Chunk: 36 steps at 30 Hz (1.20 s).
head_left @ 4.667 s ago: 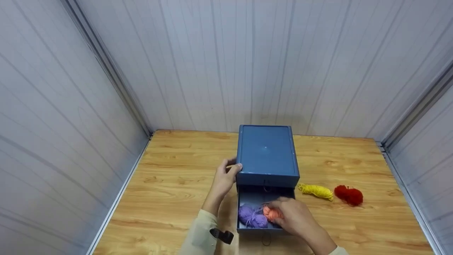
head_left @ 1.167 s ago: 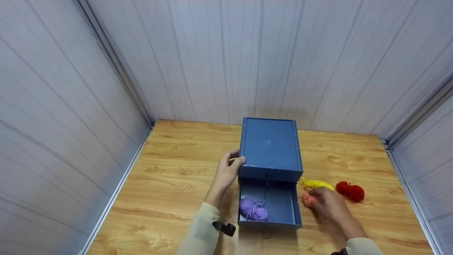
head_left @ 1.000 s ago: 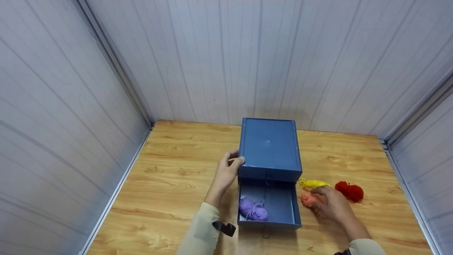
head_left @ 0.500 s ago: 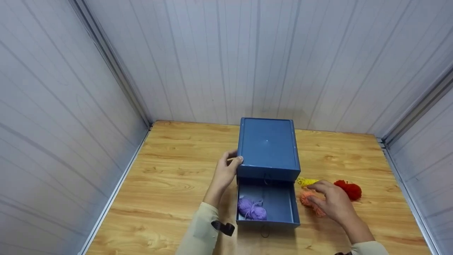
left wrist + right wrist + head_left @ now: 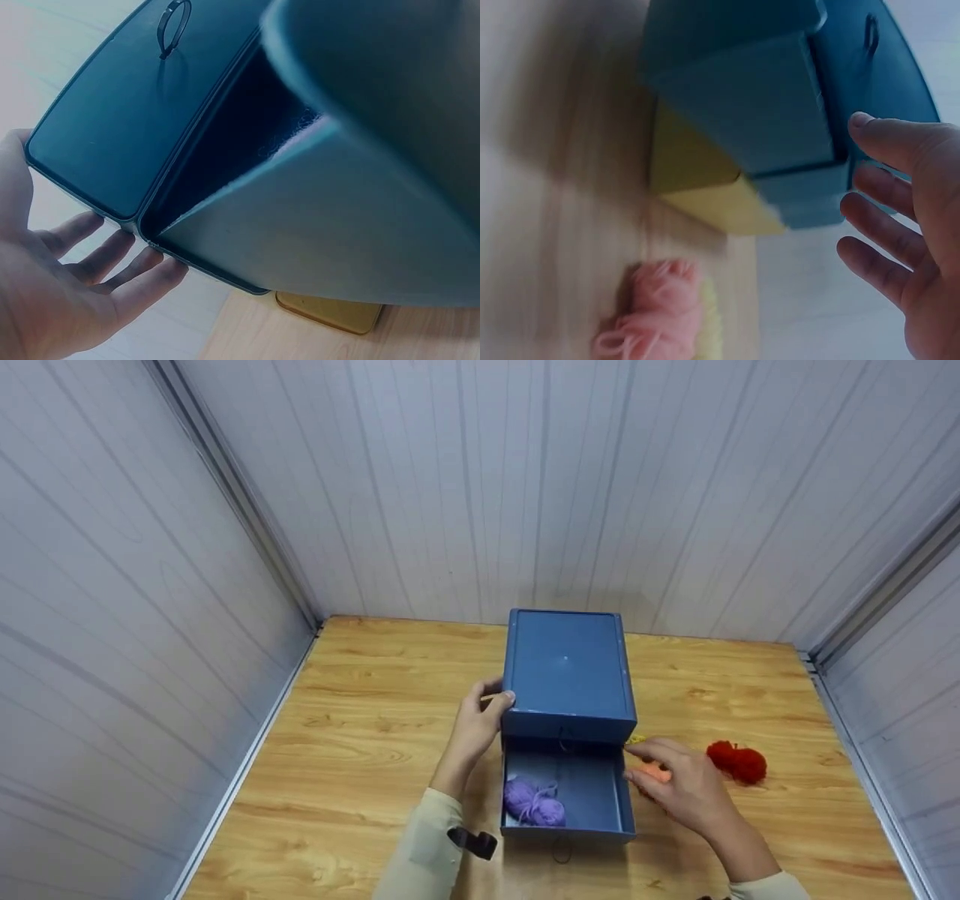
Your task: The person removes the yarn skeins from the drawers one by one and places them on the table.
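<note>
A blue drawer cabinet stands on the wood-patterned table, one drawer pulled out. Inside it, on the left, lies a ball of purple yarn. My left hand rests against the cabinet's left side, thumb at the top front corner and fingertips along the side. Hovering right of the drawer is my right hand, thumb and fingers spread with nothing between them. Below it an orange yarn bundle lies on the table, partly hidden in the head view, with yellow yarn beside it.
Red yarn lies on the table to the right. Beneath the blue drawer a yellowish lower section shows in the wrist views. Pale panelled walls close in the back and both sides. A thin loop handle hangs at the drawer front.
My right hand took the orange yarn from the drawer, put it on the table by the yellow yarn, released it, then moved left toward the drawer's right edge. The left hand stayed on the cabinet.
</note>
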### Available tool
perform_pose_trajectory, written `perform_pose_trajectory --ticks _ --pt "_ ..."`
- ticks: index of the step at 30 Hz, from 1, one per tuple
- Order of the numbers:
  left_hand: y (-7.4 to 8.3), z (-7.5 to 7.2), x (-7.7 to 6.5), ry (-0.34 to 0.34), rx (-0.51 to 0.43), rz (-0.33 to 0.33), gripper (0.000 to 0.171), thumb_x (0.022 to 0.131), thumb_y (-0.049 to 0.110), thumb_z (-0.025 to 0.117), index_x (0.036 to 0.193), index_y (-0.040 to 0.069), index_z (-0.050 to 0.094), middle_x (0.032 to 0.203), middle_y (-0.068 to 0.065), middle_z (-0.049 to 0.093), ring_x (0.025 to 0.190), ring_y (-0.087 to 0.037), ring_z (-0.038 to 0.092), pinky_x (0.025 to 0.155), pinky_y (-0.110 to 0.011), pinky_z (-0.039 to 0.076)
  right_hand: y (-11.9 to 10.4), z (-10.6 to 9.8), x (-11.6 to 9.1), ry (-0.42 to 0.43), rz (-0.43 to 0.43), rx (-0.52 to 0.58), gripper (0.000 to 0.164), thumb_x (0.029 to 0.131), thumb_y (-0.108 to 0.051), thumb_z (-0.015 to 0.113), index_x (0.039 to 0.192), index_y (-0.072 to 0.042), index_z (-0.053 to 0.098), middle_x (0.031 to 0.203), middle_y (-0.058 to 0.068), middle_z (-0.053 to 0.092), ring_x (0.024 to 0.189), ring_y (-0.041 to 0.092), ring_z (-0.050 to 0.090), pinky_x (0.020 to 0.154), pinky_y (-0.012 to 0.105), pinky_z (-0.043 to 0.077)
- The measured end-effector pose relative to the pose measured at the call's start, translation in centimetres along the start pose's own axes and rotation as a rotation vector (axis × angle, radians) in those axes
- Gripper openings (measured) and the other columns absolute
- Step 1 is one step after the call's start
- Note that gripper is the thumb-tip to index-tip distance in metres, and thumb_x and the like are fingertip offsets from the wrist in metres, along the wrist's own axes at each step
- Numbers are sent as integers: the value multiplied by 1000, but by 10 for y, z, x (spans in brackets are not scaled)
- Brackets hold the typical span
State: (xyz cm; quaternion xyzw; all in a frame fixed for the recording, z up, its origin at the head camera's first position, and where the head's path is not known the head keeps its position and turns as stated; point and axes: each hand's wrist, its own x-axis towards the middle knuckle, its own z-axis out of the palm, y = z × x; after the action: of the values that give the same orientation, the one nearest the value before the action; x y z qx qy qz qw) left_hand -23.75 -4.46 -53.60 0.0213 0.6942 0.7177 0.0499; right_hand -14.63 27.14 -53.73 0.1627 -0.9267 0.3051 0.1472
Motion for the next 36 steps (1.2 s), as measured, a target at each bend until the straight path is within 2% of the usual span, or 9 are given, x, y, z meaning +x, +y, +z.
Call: perform_pose_trajectory --ticks 5,10,19,26,36 --pt "1 -1 0 -4 9 -1 51 99 28 63 143 4 54 133 -16 59 117 -25 63 92 -38 57 -17 1 3 -1 -17 43 31 80 -21 89 109 -23 79 110 -11 74 95 11 71 80 40 60" --pt "1 -1 -1 -15 -10 2 50 99 28 61 143 4 53 134 -16 58 117 -25 63 92 -38 57 -30 4 7 -7 -48 67 30 79 -24 90 108 -23 80 110 -12 74 102 13 71 87 43 60" --pt "2 0 0 -14 -14 7 51 99 26 62 143 2 53 134 -18 57 115 -25 63 91 -38 57 -46 14 7 -94 -106 116 33 81 -31 88 112 -26 78 111 -18 70 101 5 67 87 37 59" --pt "1 0 0 -13 -39 2 50 99 24 62 142 1 53 134 -19 55 114 -26 63 92 -38 57 -54 28 6 -138 -146 142 35 81 -28 88 114 -28 76 112 -15 70 98 8 67 83 36 59" --pt "2 0 -1 -15 -37 5 49 100 23 62 142 1 53 135 -19 55 115 -26 63 92 -38 57 -61 47 7 -211 -162 142 35 83 -30 87 115 -19 77 113 -10 70 96 12 69 83 36 58"
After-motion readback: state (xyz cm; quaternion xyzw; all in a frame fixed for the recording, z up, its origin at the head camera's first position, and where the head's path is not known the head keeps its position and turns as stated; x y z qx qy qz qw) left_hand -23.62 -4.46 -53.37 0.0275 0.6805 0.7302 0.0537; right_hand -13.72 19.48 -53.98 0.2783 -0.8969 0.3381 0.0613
